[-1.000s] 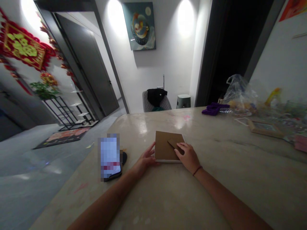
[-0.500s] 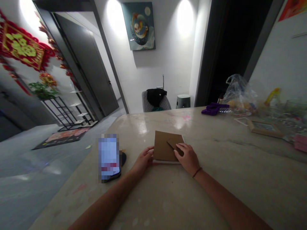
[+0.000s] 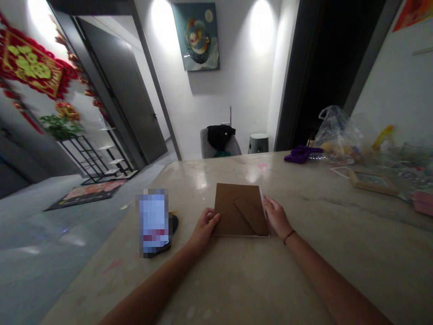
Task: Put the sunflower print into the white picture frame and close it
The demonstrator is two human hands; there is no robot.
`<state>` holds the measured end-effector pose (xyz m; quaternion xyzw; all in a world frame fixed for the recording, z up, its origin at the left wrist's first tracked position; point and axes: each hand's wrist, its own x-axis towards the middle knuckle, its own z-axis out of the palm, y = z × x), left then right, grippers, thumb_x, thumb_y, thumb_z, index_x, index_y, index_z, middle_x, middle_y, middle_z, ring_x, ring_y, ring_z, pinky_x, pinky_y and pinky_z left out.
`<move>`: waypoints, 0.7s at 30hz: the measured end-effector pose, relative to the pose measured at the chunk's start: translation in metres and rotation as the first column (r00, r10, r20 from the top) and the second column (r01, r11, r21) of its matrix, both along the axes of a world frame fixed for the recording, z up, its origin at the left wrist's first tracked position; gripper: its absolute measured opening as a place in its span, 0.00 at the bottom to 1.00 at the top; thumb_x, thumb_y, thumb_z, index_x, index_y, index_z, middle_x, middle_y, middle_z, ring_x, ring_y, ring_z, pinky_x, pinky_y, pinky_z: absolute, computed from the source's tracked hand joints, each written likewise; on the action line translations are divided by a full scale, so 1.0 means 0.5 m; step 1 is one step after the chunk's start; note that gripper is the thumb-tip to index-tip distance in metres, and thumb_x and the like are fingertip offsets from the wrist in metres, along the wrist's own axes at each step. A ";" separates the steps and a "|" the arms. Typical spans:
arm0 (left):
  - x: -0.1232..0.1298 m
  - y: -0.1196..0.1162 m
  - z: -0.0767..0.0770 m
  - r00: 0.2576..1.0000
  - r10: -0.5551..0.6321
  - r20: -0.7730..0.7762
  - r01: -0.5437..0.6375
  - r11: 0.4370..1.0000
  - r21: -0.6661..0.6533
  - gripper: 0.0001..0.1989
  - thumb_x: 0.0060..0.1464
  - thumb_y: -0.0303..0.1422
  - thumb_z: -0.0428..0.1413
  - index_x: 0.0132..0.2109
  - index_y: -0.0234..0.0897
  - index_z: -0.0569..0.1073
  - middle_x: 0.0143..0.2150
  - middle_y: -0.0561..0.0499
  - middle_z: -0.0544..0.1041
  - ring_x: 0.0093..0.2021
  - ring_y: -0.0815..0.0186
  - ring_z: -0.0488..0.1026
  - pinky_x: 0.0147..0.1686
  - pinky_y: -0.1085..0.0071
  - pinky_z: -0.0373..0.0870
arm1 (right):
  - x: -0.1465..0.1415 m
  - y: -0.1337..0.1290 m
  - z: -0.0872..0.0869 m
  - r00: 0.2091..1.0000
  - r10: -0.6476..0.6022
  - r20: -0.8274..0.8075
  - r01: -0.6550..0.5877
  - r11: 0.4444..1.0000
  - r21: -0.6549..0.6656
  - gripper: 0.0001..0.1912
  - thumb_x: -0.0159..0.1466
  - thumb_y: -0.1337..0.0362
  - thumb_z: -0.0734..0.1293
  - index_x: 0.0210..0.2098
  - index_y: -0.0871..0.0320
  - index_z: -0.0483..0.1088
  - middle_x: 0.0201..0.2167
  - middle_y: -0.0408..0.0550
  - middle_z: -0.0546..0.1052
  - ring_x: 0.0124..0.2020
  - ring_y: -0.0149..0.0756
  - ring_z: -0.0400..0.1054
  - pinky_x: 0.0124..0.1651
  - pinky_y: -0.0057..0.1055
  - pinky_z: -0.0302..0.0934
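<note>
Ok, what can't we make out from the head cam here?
Head view only:
- Phone: screen pixelated, nothing readable.
- Brown card: part of its left edge hidden by the left hand; its underside hidden by the card itself.
- Pink item: cut off by the right edge.
- Plastic bag: contents too blurred to name.
- Dark cloth on the chair: too small and dark to tell what it is.

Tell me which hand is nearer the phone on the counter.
Left. The left hand sits just right of the phone, not touching it; the right hand lies farther off, beyond the brown cardboard piece.
</note>
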<state>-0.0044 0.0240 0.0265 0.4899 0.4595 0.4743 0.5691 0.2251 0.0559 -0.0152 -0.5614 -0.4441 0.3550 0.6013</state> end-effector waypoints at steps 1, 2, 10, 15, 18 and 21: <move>0.001 -0.002 0.000 1.000 -0.014 0.019 0.014 1.000 0.011 0.18 0.40 0.43 0.60 0.34 0.39 0.62 0.31 0.54 0.76 0.31 0.65 0.74 0.31 0.71 0.69 | 0.002 -0.001 0.002 0.991 0.084 -0.101 -0.084 0.996 0.000 0.20 0.51 0.53 0.65 0.38 0.59 0.72 0.39 0.51 0.77 0.44 0.43 0.68 0.49 0.39 0.60; 0.001 -0.003 0.000 0.999 -0.022 0.036 0.021 1.000 0.022 0.18 0.41 0.42 0.60 0.33 0.39 0.62 0.30 0.54 0.76 0.31 0.66 0.73 0.31 0.71 0.69 | 0.002 -0.003 0.005 0.965 0.173 -0.199 -0.175 0.985 0.008 0.19 0.50 0.53 0.66 0.37 0.59 0.72 0.38 0.50 0.77 0.43 0.42 0.69 0.48 0.39 0.61; -0.005 0.013 -0.019 0.981 0.185 0.054 -0.189 0.980 0.068 0.17 0.40 0.43 0.59 0.31 0.38 0.64 0.29 0.54 0.74 0.31 0.66 0.72 0.32 0.72 0.67 | 0.008 -0.014 0.025 0.881 0.246 -0.405 -0.249 0.967 0.044 0.16 0.47 0.54 0.69 0.32 0.57 0.71 0.29 0.45 0.78 0.33 0.38 0.72 0.36 0.32 0.66; -0.009 0.016 -0.023 0.974 0.223 0.045 -0.225 0.973 0.042 0.18 0.40 0.44 0.59 0.33 0.38 0.64 0.30 0.54 0.75 0.31 0.65 0.72 0.32 0.70 0.68 | 0.022 -0.010 0.031 0.866 0.222 -0.449 -0.225 0.973 0.046 0.15 0.46 0.57 0.70 0.31 0.58 0.70 0.27 0.44 0.78 0.32 0.38 0.73 0.35 0.32 0.66; -0.013 0.018 -0.025 0.965 0.262 0.029 -0.263 0.964 0.048 0.18 0.40 0.44 0.59 0.33 0.39 0.64 0.33 0.53 0.76 0.34 0.64 0.73 0.33 0.70 0.68 | 0.034 -0.012 0.038 0.839 0.215 -0.500 -0.231 0.973 0.030 0.14 0.46 0.59 0.70 0.32 0.57 0.70 0.27 0.43 0.78 0.33 0.39 0.73 0.35 0.33 0.67; -0.015 0.020 -0.028 0.964 0.263 0.038 -0.265 0.963 0.048 0.18 0.40 0.44 0.59 0.34 0.39 0.64 0.34 0.52 0.77 0.35 0.64 0.73 0.33 0.70 0.68 | 0.044 -0.014 0.042 0.829 0.200 -0.523 -0.223 0.975 0.020 0.13 0.45 0.61 0.71 0.31 0.57 0.70 0.27 0.42 0.78 0.33 0.40 0.73 0.36 0.34 0.67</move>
